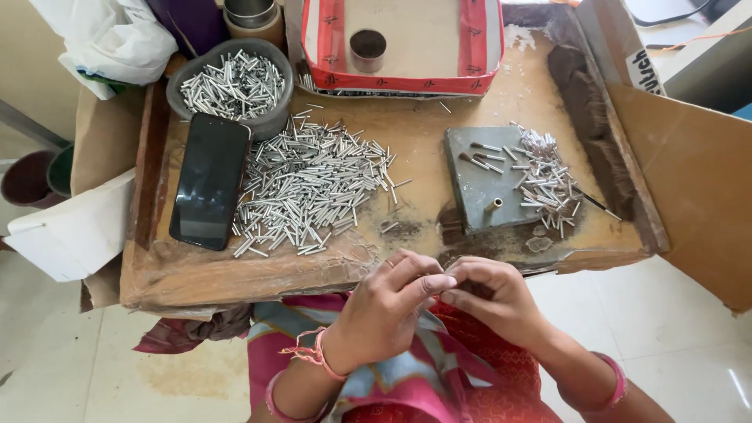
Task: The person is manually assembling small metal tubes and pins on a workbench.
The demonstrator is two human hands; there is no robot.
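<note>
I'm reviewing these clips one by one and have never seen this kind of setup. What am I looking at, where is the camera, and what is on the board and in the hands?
There is one view, from a camera on the person's head, looking down. The left hand and right hand meet fingertip to fingertip at the near edge of a worn wooden tray; whatever they pinch is too small to make out. On the tray lie a heap of small metal tubes, a dark phone, a grey bowl with more tubes, and a grey block with a second, smaller scatter. A red-edged box sits behind.
</note>
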